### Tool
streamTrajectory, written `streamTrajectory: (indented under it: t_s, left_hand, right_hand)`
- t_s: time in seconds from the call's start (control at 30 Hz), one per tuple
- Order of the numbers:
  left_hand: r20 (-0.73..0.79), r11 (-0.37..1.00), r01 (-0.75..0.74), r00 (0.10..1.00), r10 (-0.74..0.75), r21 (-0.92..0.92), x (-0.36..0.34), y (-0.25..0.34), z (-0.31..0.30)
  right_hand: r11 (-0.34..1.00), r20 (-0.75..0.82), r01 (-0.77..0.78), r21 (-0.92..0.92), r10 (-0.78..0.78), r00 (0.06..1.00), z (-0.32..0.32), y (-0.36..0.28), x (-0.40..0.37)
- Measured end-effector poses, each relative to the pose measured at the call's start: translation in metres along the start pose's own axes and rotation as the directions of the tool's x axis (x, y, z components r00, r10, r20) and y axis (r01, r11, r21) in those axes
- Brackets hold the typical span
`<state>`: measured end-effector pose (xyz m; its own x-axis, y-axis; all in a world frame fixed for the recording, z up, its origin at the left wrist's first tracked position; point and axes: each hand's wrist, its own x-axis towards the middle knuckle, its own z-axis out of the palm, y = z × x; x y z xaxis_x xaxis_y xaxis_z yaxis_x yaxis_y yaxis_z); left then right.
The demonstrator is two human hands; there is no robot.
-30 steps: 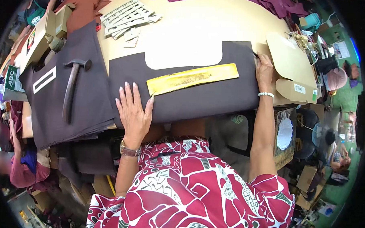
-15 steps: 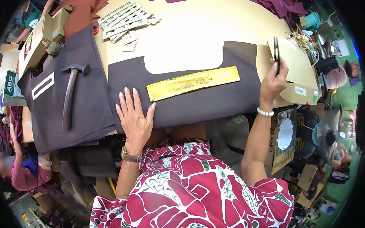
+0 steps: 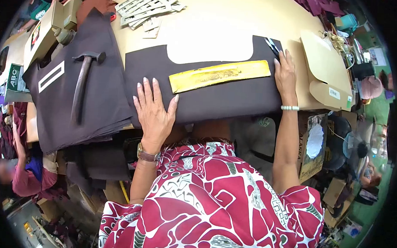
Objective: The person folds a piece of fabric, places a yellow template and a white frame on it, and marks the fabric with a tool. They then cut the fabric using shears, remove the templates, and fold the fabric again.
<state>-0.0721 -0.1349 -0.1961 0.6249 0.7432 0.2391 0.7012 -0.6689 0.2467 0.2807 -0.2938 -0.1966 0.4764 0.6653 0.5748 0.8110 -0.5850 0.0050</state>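
My left hand lies flat with fingers spread on the front left of a dark fabric panel that has a wide cut-out. Just beyond its fingertips, a worn yellow bar rests across the panel. On the panel's right edge is my right hand, its fingers mostly straight. Small dark snips with pale blades point away to the left from between its thumb and forefinger; how firmly they are gripped is partly hidden.
Left of the panel, a hammer and a white rectangular frame lie on stacked dark pieces. Slatted card templates sit at the back. A cardboard box stands right. Another person in a pink top is at far left.
My right hand has come down from above the box with the snips and now rests on the panel's right edge. My left hand stays flat on the panel; the view has shifted slightly.
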Motion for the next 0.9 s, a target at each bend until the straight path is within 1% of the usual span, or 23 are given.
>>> streamTrajectory:
  t_s: [0.03, 0.1, 0.13, 0.17, 0.23, 0.27, 0.3, 0.33, 0.4, 0.47, 0.5, 0.53, 0.57, 0.67, 0.77, 0.9]
  left_hand:
    - [-0.034, 0.999, 0.007, 0.999, -0.008, -0.047, 0.000, 0.001, -0.002]
    - [-0.077, 0.997, -0.023, 0.997, 0.018, -0.068, -0.001, 0.004, -0.009]
    - [-0.101, 0.996, -0.040, 0.994, 0.032, -0.078, 0.000, 0.006, -0.011]
    - [-0.083, 0.992, -0.054, 0.996, 0.044, -0.117, -0.001, 0.008, -0.013]
    - [-0.049, 0.977, -0.083, 0.996, 0.075, -0.198, -0.002, 0.015, -0.015]
    - [-0.064, 0.972, -0.098, 0.994, 0.086, -0.215, -0.002, 0.017, -0.014]
    - [-0.079, 0.966, -0.112, 0.992, 0.096, -0.232, -0.002, 0.020, -0.011]
    - [-0.096, 0.961, -0.125, 0.990, 0.104, -0.248, -0.002, 0.022, -0.009]
    - [-0.104, 0.943, -0.101, 0.992, 0.071, -0.316, 0.002, 0.023, -0.007]
    - [-0.109, 0.927, -0.068, 0.994, 0.029, -0.369, 0.008, 0.017, -0.004]
    - [-0.084, 0.920, -0.044, 0.996, 0.012, -0.390, 0.011, 0.015, -0.006]
    - [-0.087, 0.930, -0.040, 0.996, 0.008, -0.366, 0.011, 0.013, -0.006]
    - [-0.090, 0.939, -0.037, 0.996, 0.006, -0.342, 0.011, 0.011, -0.006]
    - [-0.117, 0.958, -0.065, 0.993, 0.034, -0.280, 0.007, 0.007, -0.001]
    - [-0.139, 0.971, -0.091, 0.988, 0.061, -0.221, 0.004, 0.006, 0.006]
    - [-0.152, 0.980, -0.095, 0.986, 0.068, -0.176, 0.005, 0.007, 0.008]
  right_hand:
    - [1.000, -0.035, -0.004, -0.006, 0.004, 0.999, -0.006, -0.005, -0.005]
    - [0.967, 0.027, -0.169, 0.189, 0.167, 0.986, -0.029, -0.022, -0.020]
    - [0.926, 0.066, -0.252, 0.279, 0.243, 0.968, -0.039, -0.030, -0.027]
    - [0.872, 0.118, -0.322, 0.368, 0.300, 0.947, -0.042, -0.037, -0.036]
    - [0.872, 0.127, -0.333, 0.360, 0.308, 0.943, -0.039, -0.050, -0.050]
    - [0.871, 0.131, -0.339, 0.354, 0.313, 0.941, -0.038, -0.055, -0.054]
    - [0.920, 0.103, -0.282, 0.272, 0.264, 0.959, -0.038, -0.059, -0.056]
    - [0.880, 0.129, -0.320, 0.351, 0.293, 0.947, -0.041, -0.061, -0.055]
    - [0.774, 0.187, -0.385, 0.503, 0.337, 0.923, -0.047, -0.064, -0.053]
    - [0.710, 0.183, -0.438, 0.551, 0.409, 0.894, -0.049, -0.067, -0.053]
    - [0.678, 0.198, -0.463, 0.571, 0.434, 0.879, -0.048, -0.067, -0.054]
    - [0.643, 0.216, -0.490, 0.588, 0.459, 0.862, -0.048, -0.067, -0.056]
    - [0.665, 0.207, -0.478, 0.574, 0.447, 0.870, -0.048, -0.067, -0.057]
    - [0.795, 0.154, -0.365, 0.484, 0.333, 0.930, -0.045, -0.066, -0.059]
    - [0.865, 0.169, -0.310, 0.395, 0.263, 0.950, -0.040, -0.062, -0.062]
    - [0.872, 0.139, -0.304, 0.384, 0.271, 0.953, -0.035, -0.063, -0.065]
